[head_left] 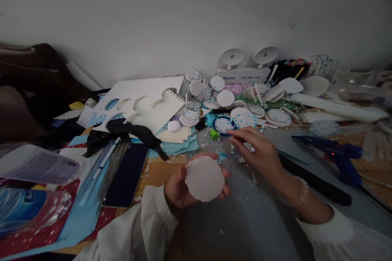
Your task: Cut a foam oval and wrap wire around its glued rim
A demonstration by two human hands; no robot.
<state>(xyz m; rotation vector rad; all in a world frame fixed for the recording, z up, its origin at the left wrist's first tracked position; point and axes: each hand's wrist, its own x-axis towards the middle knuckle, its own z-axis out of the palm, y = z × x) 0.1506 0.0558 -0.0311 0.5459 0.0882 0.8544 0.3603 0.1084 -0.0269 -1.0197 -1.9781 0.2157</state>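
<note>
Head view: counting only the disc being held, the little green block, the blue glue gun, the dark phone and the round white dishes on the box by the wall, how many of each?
White disc, held in the left hand: 1
Green block: 1
Blue glue gun: 1
Dark phone: 1
Round white dishes on the box: 2
Total: 6

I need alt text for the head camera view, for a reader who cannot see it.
The left hand holds a white disc above a cluttered craft table, while the right hand stretches toward scattered scraps. A blue glue gun lies at right, a dark phone at left.
</note>
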